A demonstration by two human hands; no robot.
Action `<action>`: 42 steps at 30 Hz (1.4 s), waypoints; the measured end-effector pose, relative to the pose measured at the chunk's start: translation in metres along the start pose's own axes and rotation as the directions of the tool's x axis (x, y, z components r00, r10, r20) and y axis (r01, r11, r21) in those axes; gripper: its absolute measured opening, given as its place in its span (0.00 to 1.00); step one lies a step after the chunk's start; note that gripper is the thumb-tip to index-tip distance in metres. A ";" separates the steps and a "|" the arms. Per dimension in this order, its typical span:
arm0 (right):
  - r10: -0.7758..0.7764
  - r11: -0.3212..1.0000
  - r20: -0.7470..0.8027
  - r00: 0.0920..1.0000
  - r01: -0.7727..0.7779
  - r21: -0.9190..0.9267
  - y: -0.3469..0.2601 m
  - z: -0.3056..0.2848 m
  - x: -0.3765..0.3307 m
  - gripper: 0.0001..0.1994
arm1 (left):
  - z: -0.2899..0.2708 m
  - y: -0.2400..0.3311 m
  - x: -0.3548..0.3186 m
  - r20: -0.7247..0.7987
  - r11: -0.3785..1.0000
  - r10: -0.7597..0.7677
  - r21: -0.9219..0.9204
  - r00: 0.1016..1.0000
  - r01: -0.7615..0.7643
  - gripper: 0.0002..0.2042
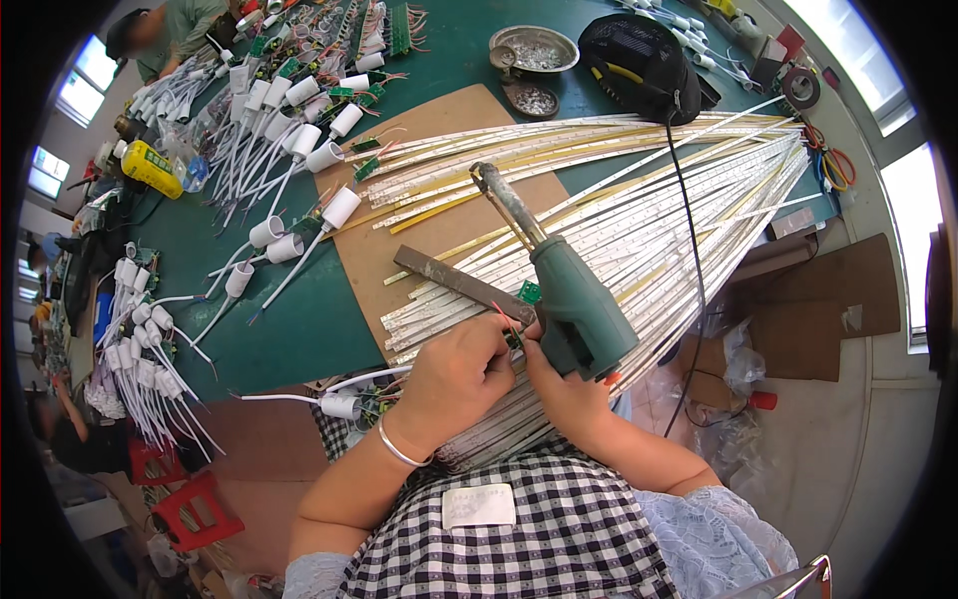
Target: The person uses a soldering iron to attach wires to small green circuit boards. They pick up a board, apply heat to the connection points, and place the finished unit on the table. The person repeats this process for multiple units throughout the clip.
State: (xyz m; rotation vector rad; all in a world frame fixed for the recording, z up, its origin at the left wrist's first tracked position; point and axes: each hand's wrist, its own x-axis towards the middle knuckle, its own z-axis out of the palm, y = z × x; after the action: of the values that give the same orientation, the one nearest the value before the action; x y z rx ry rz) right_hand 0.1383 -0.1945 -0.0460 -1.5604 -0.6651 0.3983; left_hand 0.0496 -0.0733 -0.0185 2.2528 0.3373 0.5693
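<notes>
My right hand is wrapped around the grip of a green soldering gun, whose metal tip points up and away to the left. My left hand is closed in a pinch on a small circuit board with thin red and dark wires; the fingers cover most of it. The right thumb and fingertip come close to this board. Beyond my hands lies a flat metal bar, with another small green board at its near end. Long white LED strips spread beneath the hands.
White cylindrical lamp caps with cables crowd the table's left. A brown board lies under the strips. Two metal dishes and a black cap stand at the back. A black cord crosses the strips. Red stools stand lower left.
</notes>
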 end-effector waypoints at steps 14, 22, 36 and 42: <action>0.026 1.000 -0.003 1.000 -0.026 0.016 -0.002 0.001 0.000 0.10 | -0.006 0.000 0.001 0.045 0.997 0.076 0.031 0.996 -0.077 0.20; -0.012 1.000 0.026 1.000 0.012 -0.023 -0.001 0.000 0.002 0.10 | -0.006 0.001 0.002 0.045 0.996 0.073 0.052 0.996 -0.075 0.18; 0.249 0.947 0.110 0.962 -0.266 0.179 -0.016 -0.045 -0.016 0.09 | -0.003 -0.001 0.000 0.043 0.996 0.079 0.031 0.996 -0.080 0.11; 0.365 0.694 0.138 0.921 -0.368 0.619 -0.018 -0.129 -0.042 0.29 | -0.003 -0.006 -0.012 0.005 0.989 0.141 0.052 0.990 -0.141 0.11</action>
State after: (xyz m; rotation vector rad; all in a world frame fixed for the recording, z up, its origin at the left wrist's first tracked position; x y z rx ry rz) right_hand 0.1827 -0.3214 -0.0195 -1.0157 -0.1606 0.8381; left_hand 0.0376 -0.0722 -0.0245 2.3407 0.1947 0.6387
